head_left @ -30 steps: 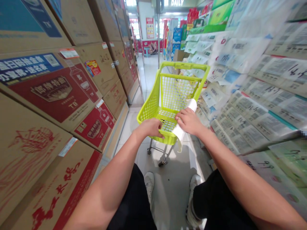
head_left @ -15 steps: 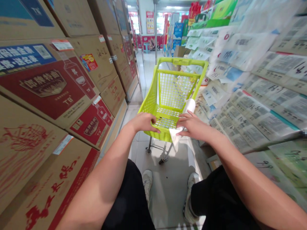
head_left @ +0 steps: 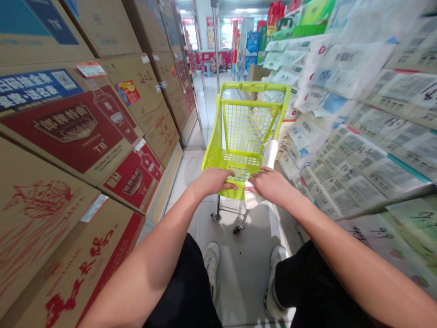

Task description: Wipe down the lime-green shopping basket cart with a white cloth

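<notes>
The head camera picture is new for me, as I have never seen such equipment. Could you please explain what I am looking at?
There is no machine here: these are a person's own bare hands, seen from a camera worn on the head, looking forward and down. The left hand is at the near edge of a yellow-green shopping cart; how firmly it grips is unclear. The right hand holds a white sheet against that edge; the sheet also lies over the cart's right rim. Cloth or paper, I cannot tell. The cart stands on a tiled floor. Cardboard boxes are stacked at the left, wrapped packages at the right.
</notes>
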`<move>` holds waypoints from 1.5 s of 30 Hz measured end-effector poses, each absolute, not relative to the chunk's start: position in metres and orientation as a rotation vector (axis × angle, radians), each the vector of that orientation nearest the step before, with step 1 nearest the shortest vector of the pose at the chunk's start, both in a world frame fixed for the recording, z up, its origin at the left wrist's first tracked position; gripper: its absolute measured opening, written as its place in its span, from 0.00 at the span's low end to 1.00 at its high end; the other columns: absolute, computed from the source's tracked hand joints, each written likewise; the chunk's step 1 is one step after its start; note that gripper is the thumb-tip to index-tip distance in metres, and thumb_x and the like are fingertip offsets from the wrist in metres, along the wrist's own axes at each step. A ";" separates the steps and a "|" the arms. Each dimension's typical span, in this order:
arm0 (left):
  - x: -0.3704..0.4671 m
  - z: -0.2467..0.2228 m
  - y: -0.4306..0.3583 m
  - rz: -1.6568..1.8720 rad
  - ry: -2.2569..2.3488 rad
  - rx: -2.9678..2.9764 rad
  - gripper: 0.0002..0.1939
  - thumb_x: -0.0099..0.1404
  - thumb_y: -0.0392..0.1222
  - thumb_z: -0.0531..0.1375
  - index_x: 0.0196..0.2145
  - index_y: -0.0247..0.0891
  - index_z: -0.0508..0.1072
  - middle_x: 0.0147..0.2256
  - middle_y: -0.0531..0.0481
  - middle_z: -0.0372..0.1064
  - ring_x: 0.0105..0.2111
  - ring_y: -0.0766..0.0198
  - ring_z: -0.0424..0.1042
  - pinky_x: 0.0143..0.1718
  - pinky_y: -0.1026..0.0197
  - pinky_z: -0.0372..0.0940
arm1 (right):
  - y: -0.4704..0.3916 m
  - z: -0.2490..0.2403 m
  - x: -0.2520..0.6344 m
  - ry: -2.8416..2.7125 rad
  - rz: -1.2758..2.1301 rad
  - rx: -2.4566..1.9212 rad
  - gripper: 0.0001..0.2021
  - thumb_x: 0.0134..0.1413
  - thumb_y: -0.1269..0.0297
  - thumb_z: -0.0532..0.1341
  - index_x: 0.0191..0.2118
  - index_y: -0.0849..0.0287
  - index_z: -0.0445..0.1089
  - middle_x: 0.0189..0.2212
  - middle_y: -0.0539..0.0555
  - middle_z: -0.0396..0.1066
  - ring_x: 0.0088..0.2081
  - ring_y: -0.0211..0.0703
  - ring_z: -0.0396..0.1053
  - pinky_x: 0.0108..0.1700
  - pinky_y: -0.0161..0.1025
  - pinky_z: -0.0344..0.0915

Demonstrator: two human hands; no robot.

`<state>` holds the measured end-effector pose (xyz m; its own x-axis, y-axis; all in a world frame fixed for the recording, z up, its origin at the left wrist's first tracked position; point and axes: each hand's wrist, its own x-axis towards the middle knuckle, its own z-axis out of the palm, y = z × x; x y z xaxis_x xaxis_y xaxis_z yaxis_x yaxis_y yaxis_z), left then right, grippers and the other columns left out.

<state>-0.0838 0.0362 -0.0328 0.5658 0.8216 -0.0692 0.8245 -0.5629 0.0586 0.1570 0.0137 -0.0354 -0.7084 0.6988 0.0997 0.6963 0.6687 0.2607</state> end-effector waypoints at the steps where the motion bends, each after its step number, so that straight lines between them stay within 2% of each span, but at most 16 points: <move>1: -0.083 -0.033 0.036 -0.039 1.426 2.697 0.34 0.70 0.68 0.56 0.62 0.42 0.71 0.49 0.38 0.80 0.49 0.45 0.79 0.44 0.55 0.65 | 0.015 -0.035 0.159 2.873 0.431 1.176 0.20 0.72 0.51 0.57 0.39 0.62 0.78 0.36 0.60 0.81 0.40 0.52 0.78 0.51 0.47 0.63; 4: -0.082 -0.034 0.037 -0.008 1.430 2.659 0.34 0.69 0.66 0.60 0.62 0.42 0.70 0.51 0.39 0.79 0.50 0.46 0.78 0.47 0.55 0.65 | 0.020 -0.036 0.161 2.911 0.406 1.134 0.21 0.74 0.51 0.54 0.39 0.61 0.77 0.35 0.60 0.80 0.37 0.51 0.76 0.45 0.46 0.62; 6: -0.082 -0.035 0.039 0.021 1.416 2.628 0.33 0.68 0.65 0.62 0.62 0.42 0.71 0.52 0.41 0.79 0.50 0.47 0.78 0.47 0.55 0.65 | 0.022 -0.036 0.162 2.924 0.394 1.124 0.21 0.74 0.51 0.53 0.38 0.60 0.77 0.35 0.60 0.80 0.36 0.50 0.76 0.44 0.45 0.61; 9: -0.086 -0.033 0.042 0.112 1.348 2.547 0.29 0.66 0.61 0.65 0.59 0.43 0.74 0.47 0.45 0.80 0.46 0.52 0.78 0.43 0.58 0.64 | 0.023 -0.034 0.163 2.922 0.377 1.119 0.22 0.75 0.51 0.52 0.38 0.60 0.77 0.36 0.60 0.80 0.38 0.49 0.76 0.46 0.45 0.61; 13: -0.091 -0.027 0.042 0.287 1.149 2.425 0.19 0.65 0.52 0.67 0.49 0.40 0.78 0.40 0.48 0.79 0.38 0.60 0.75 0.39 0.61 0.63 | 0.023 -0.027 0.162 2.906 0.325 1.138 0.24 0.75 0.51 0.51 0.37 0.60 0.77 0.35 0.60 0.80 0.40 0.52 0.76 0.45 0.46 0.62; 15: -0.092 -0.025 0.040 0.332 1.092 2.390 0.18 0.66 0.55 0.65 0.46 0.40 0.80 0.41 0.49 0.80 0.39 0.61 0.75 0.40 0.61 0.63 | 0.022 -0.023 0.162 2.906 0.268 1.148 0.24 0.74 0.50 0.52 0.36 0.60 0.77 0.35 0.61 0.80 0.40 0.53 0.76 0.43 0.45 0.63; 18: -0.093 -0.024 0.038 0.319 1.128 2.347 0.22 0.68 0.63 0.60 0.43 0.44 0.82 0.41 0.51 0.81 0.40 0.60 0.76 0.40 0.60 0.63 | 0.024 -0.017 0.162 2.909 0.129 1.146 0.23 0.73 0.51 0.54 0.36 0.59 0.79 0.33 0.62 0.80 0.39 0.52 0.76 0.42 0.43 0.63; 23: -0.093 -0.025 0.040 0.378 1.002 2.253 0.24 0.69 0.63 0.58 0.37 0.40 0.83 0.31 0.51 0.77 0.33 0.63 0.72 0.33 0.62 0.60 | 0.031 -0.012 0.167 2.890 -0.099 1.091 0.21 0.73 0.51 0.55 0.38 0.58 0.80 0.35 0.60 0.81 0.37 0.49 0.77 0.39 0.41 0.62; 26: -0.089 -0.025 0.041 0.411 0.959 2.212 0.27 0.69 0.63 0.57 0.27 0.38 0.77 0.23 0.53 0.67 0.27 0.67 0.64 0.29 0.62 0.55 | 0.034 -0.009 0.170 2.856 -0.185 1.093 0.19 0.71 0.51 0.57 0.36 0.57 0.80 0.33 0.58 0.81 0.33 0.47 0.75 0.36 0.40 0.60; 29: -0.085 -0.025 0.040 0.401 1.024 2.193 0.32 0.68 0.65 0.57 0.17 0.38 0.62 0.19 0.56 0.52 0.22 0.70 0.52 0.26 0.61 0.47 | 0.034 -0.006 0.169 2.820 -0.228 1.105 0.19 0.71 0.51 0.58 0.35 0.56 0.80 0.32 0.57 0.80 0.32 0.45 0.74 0.35 0.39 0.59; 31: -0.082 -0.026 0.040 0.395 1.079 2.176 0.34 0.68 0.66 0.57 0.16 0.39 0.54 0.19 0.57 0.45 0.22 0.70 0.47 0.25 0.60 0.43 | 0.032 -0.002 0.165 2.802 -0.230 1.126 0.20 0.72 0.52 0.57 0.34 0.57 0.80 0.31 0.57 0.80 0.31 0.44 0.73 0.34 0.39 0.58; 34: -0.079 -0.027 0.041 0.421 1.063 2.136 0.34 0.67 0.66 0.57 0.17 0.40 0.51 0.20 0.57 0.41 0.22 0.71 0.44 0.25 0.59 0.39 | 0.027 0.003 0.155 2.792 -0.199 1.200 0.26 0.75 0.50 0.52 0.33 0.57 0.80 0.30 0.57 0.80 0.30 0.44 0.72 0.33 0.40 0.56; 37: -0.078 -0.027 0.042 0.487 1.029 2.074 0.33 0.67 0.66 0.57 0.16 0.39 0.55 0.19 0.57 0.42 0.22 0.71 0.44 0.25 0.59 0.39 | 0.022 0.006 0.144 2.837 -0.063 1.301 0.29 0.75 0.47 0.48 0.34 0.58 0.80 0.32 0.59 0.79 0.32 0.46 0.72 0.34 0.41 0.56; 40: -0.079 -0.025 0.044 0.557 1.010 2.049 0.31 0.68 0.63 0.58 0.17 0.38 0.64 0.19 0.57 0.46 0.22 0.71 0.46 0.25 0.59 0.41 | 0.021 0.003 0.137 2.910 0.046 1.386 0.29 0.74 0.45 0.50 0.34 0.58 0.79 0.32 0.59 0.79 0.34 0.47 0.73 0.37 0.42 0.56; 45: -0.079 -0.023 0.046 0.635 0.945 2.006 0.21 0.66 0.55 0.61 0.25 0.35 0.76 0.22 0.54 0.62 0.26 0.69 0.58 0.28 0.61 0.53 | 0.021 -0.002 0.137 3.004 0.001 1.405 0.27 0.72 0.42 0.54 0.33 0.58 0.78 0.32 0.58 0.77 0.36 0.46 0.72 0.39 0.41 0.57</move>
